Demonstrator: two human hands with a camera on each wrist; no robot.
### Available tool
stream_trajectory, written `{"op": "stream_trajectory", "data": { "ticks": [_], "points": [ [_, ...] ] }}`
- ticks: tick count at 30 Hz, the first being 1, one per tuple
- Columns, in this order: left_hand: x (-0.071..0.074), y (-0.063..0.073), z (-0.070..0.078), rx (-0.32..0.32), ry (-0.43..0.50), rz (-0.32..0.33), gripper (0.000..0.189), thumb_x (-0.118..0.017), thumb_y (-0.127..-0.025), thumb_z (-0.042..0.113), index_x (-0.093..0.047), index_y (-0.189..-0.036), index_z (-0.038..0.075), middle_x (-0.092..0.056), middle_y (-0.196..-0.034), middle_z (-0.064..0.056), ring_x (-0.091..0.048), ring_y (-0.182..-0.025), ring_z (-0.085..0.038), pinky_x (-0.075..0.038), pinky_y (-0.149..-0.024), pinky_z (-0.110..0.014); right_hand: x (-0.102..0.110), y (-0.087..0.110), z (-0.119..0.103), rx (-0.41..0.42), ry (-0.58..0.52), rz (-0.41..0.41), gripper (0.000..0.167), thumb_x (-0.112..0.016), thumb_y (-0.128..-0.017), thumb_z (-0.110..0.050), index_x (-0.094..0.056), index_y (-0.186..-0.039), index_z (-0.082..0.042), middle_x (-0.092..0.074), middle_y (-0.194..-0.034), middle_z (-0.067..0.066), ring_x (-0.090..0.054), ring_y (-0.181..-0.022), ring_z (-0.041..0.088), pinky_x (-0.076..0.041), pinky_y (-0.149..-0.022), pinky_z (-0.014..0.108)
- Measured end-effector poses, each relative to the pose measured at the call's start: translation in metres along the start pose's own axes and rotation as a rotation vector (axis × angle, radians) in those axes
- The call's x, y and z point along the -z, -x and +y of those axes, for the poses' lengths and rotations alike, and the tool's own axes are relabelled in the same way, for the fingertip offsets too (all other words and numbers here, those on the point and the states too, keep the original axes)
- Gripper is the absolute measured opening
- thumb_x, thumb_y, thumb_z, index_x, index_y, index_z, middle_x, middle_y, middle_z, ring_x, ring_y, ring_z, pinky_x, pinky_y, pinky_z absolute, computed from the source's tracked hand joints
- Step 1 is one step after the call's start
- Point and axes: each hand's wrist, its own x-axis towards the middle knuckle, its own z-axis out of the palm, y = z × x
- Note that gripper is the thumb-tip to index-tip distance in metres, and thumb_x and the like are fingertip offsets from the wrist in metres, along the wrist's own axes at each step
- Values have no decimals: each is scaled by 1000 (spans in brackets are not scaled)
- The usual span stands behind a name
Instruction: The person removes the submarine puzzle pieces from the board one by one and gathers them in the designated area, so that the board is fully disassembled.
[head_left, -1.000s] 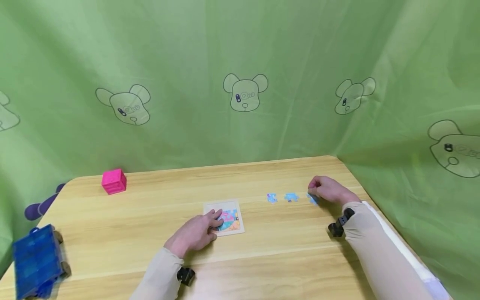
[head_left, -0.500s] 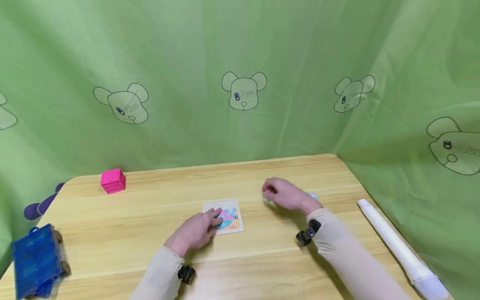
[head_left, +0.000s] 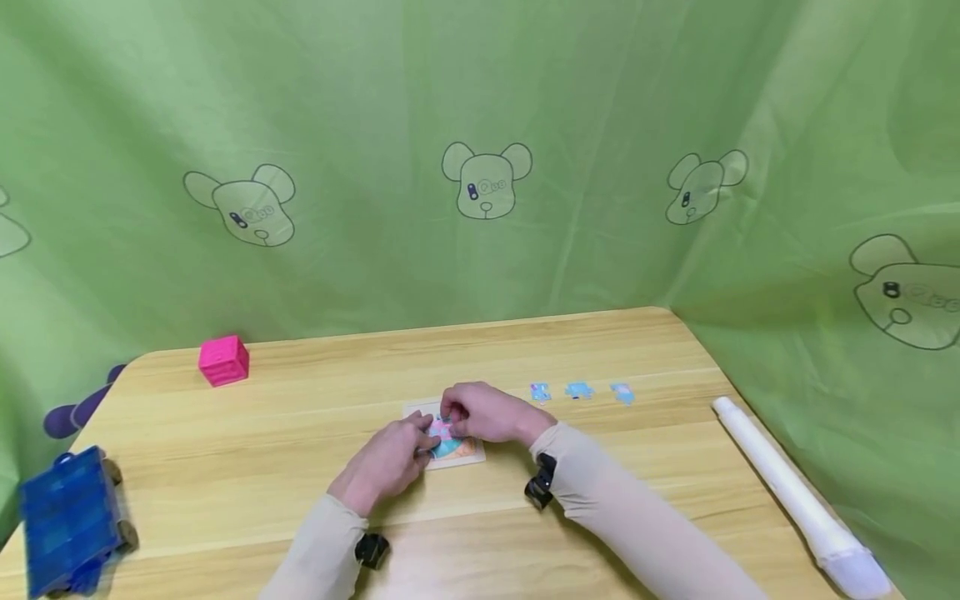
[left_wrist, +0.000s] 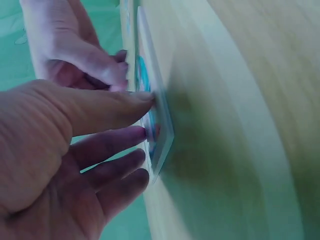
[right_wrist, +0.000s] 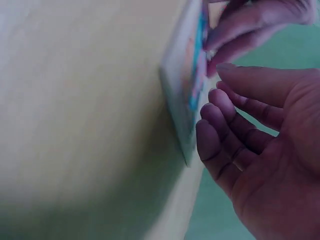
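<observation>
A small square jigsaw puzzle in a pale frame (head_left: 480, 457) lies on the table with a pink, blue and orange picture. My left hand (head_left: 386, 462) rests on its left side, fingers fairly straight, thumb at the near edge in the left wrist view. Over the puzzle's upper part is my right hand (head_left: 483, 412), its fingers bent and fingertips down at the picture. In the right wrist view its thumb and fingers stand slightly apart, with nothing visible between them. Right of the puzzle, three loose blue pieces, a left one (head_left: 541, 392), a middle one (head_left: 579, 390) and a right one (head_left: 622, 392), lie in a row.
A pink cube (head_left: 224, 361) stands at the table's back left. A blue translucent toy with wheels (head_left: 71, 521) sits at the left edge. Along the right edge lies a long white roll (head_left: 787, 483). Green curtain (head_left: 480, 267) hangs behind and to the right.
My right hand has moved left from the rightmost loose piece, across the row, to the framed puzzle. All three loose pieces now show uncovered. My left hand has stayed on the puzzle.
</observation>
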Motion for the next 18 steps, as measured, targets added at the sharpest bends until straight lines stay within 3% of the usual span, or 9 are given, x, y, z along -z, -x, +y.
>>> {"op": "stream_trajectory", "data": {
  "ticks": [10,14,18],
  "points": [
    [4,15,6,-15,-205,34,16,-76,-85,8,-75,-98,0,-60,-125,-29,-62,-108,-44,-53,-91,-46,-7,-8,1,-52,-34,-36,17,-72,-86,0,-63,-97,-9,-58,-84,2,-52,-75,12,-48,-68,26],
    [4,22,11,14,-217,22,15,-76,-85,12,-74,-95,1,-57,-128,-30,-61,-109,-44,-54,-89,-46,-5,-9,-1,-51,-19,-41,17,-72,-86,-1,-63,-97,-9,-57,-84,2,-51,-75,11,-47,-68,25],
    [3,26,17,36,-219,26,13,-76,-85,15,-70,-81,5,-56,-130,-30,-59,-114,-43,-54,-90,-46,-6,-12,-3,-51,6,-50,18,-73,-85,-2,-62,-97,-9,-58,-85,3,-51,-75,11,-47,-68,25]
  ]
}}
